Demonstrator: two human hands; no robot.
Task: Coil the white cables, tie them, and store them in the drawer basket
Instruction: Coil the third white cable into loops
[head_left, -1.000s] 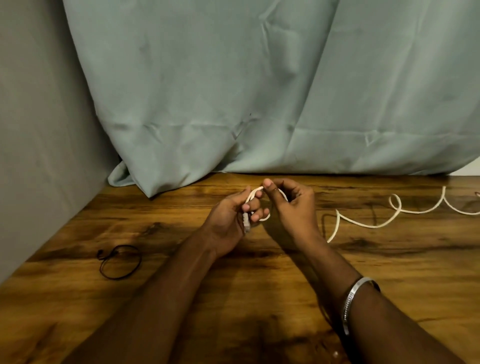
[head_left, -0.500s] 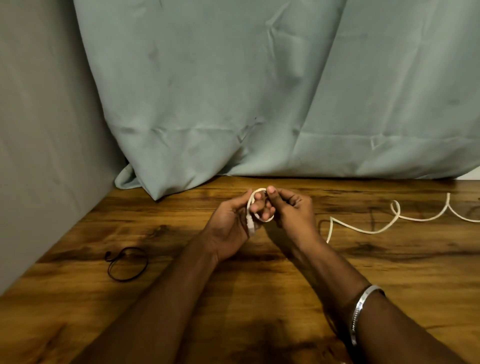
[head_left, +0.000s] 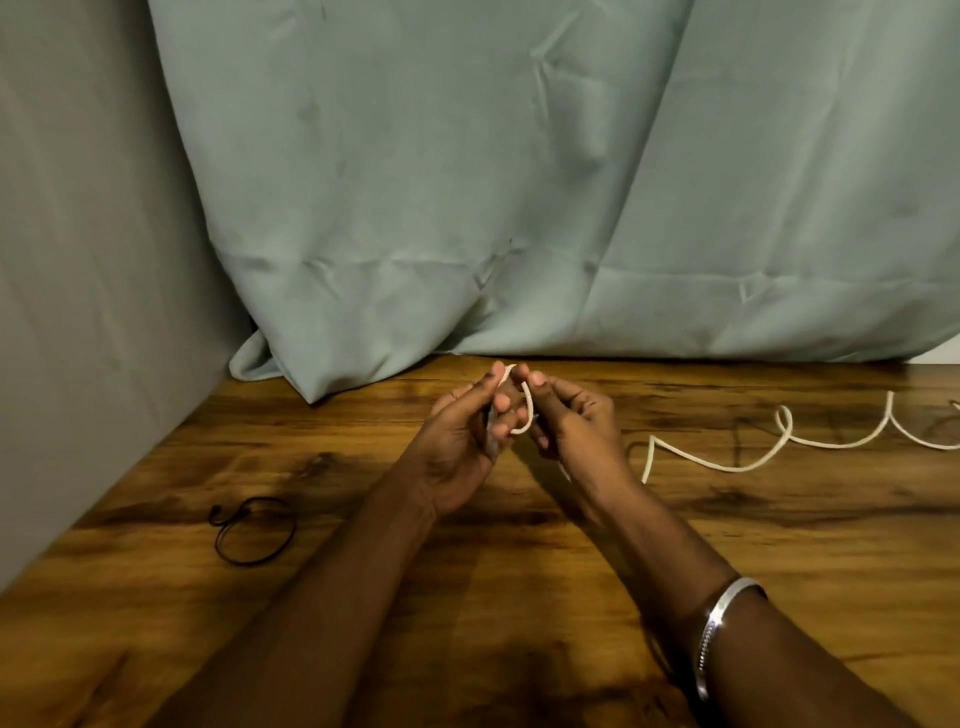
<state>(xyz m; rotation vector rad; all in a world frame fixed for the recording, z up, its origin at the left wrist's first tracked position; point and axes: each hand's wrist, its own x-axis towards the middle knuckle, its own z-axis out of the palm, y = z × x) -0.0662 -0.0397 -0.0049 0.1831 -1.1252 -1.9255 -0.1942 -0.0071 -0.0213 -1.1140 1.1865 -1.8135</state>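
Wood-grain brown counter (head_left: 519, 597) backed by a pale green curtain (head_left: 467, 208). Item: left hand (head_left: 457, 441), fingers curled, pinching the plug end and first small loop of the thin white cable (head_left: 525, 410). Right hand (head_left: 576, 426), touching it, fingers curled, pinching the same loop at its top. Loose run of cable trails rightward from the right hand, long axis along the counter, leaving view at the right edge; right hand is nearer to gather it. Black wire loop (head_left: 254, 530) lies well left of the left hand.
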